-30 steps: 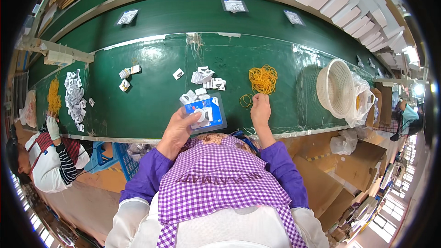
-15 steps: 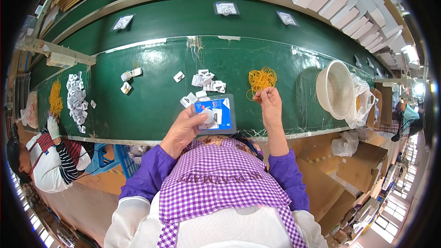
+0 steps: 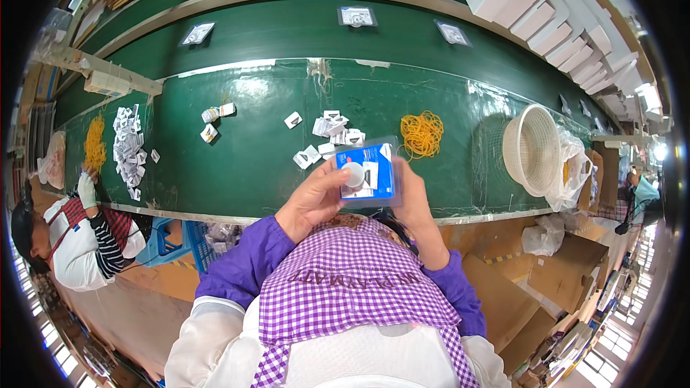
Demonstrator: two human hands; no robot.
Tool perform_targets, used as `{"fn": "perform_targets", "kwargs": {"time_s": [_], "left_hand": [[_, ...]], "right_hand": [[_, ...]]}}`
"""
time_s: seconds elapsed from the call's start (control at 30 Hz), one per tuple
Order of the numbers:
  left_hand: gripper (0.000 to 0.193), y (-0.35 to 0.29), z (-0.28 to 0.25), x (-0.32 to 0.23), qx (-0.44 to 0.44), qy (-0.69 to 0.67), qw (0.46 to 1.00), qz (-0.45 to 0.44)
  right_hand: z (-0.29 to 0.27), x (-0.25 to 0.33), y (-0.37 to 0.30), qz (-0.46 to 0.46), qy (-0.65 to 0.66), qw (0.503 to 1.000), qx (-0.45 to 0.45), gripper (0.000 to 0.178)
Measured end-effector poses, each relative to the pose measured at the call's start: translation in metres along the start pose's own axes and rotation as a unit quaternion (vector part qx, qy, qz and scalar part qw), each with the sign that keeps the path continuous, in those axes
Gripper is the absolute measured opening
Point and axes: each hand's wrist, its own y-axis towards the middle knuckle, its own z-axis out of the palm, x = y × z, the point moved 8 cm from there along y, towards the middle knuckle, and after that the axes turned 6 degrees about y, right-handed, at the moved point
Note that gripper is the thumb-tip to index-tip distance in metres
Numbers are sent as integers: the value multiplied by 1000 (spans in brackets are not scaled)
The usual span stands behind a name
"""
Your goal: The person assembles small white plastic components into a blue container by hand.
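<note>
The left hand (image 3: 314, 197) is holding a blue blister pack (image 3: 366, 171) up in front of the chest, thumb pressing on its round white bump. The right hand (image 3: 411, 194) is holding it from behind. It looks light, stiff and slippery, so gripping its flat edges seems best. Yellow rubber bands (image 3: 421, 134) are lying just past the pack.

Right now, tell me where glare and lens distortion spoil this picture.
Head view: overhead light glares off the clear film on the green worktable and the blue-card blister pack; the table's straight edge bows with the fisheye; the corners go black; bright windows wash out at lower right.
</note>
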Motion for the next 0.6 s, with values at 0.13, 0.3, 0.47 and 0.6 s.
{"fn": "perform_targets", "kwargs": {"time_s": [0.13, 0.3, 0.47, 0.6], "left_hand": [[49, -2, -16, -19, -7, -45, 998, 46], [55, -16, -32, -23, 15, -63, 997, 41], [60, -20, -33, -11, 6, -49, 999, 20], [65, -15, -41, -4, 2, -14, 1000, 20]], "right_hand": [[7, -43, -14, 128, -26, 989, 64, 19], [-8, -51, -4, 170, 305, 937, -9, 12], [-14, -105, 1, 236, 297, 925, -27, 17], [-15, -147, 0, 216, 213, 953, -24, 19]]}}
